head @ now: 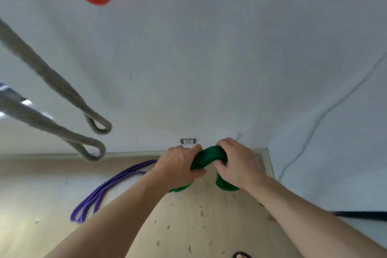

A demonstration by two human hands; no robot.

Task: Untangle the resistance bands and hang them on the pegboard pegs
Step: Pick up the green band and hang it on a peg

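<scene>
Purple band [109,189] lies loose on floor [199,226], not hung yet. Left hand [180,164] and right hand [238,163] both curl tight round green band [210,158], held low between them, probably to work out a twist.

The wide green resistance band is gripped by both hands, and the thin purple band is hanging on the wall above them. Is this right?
Not quite. In the head view both hands, left hand and right hand, do grip the wide green resistance band, but the thin purple band lies on the wooden floor, not on the wall.
</scene>
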